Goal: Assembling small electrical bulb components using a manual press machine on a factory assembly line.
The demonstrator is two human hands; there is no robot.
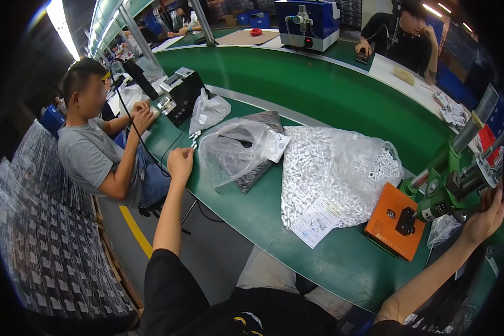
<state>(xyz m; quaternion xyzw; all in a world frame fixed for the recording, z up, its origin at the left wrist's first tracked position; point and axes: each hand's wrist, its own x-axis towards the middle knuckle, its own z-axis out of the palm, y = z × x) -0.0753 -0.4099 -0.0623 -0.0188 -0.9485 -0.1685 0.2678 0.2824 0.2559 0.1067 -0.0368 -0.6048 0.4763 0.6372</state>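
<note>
My left hand reaches out over the far left of the bench, fingers curled together. Its fingertips are right by a few small white cylindrical parts lying on the green tabletop; whatever is between the fingers is too small to make out. At the right edge, my right hand is closed round the handle of a green bench press, though the grip is partly dark. An orange base plate with a black fixture sits under the press. A large clear bag of white parts lies between my hands.
A grey-black bag with clear plastic and a small white bag lie on the green bench. A printed sheet rests on the parts bag. At left, a co-worker sits by a black machine; another person sits opposite.
</note>
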